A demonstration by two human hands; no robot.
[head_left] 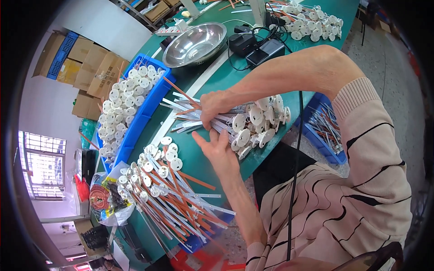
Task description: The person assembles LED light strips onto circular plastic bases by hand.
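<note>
A bundle of flat silver and brown strips with round white discs [257, 116] at one end lies across the green table in front of me. My right hand [214, 107] reaches over it from the right, fingers wrapped round the strips. Just nearer, my left hand [219, 151] is held with its fingers spread, the fingertips at the underside of the bundle. A second pile of brown and silver strips [181, 203] with white discs lies to the left, its strip ends overhanging the table edge.
A blue crate [143, 118] heaped with white discs stands at the left. Beyond are a steel bowl [195, 45], black adapters with cables [264, 52] and another disc-ended pile [312, 22]. Another blue crate of strips [326, 126] sits below the table's right edge. A black cable [297, 180] hangs across my front.
</note>
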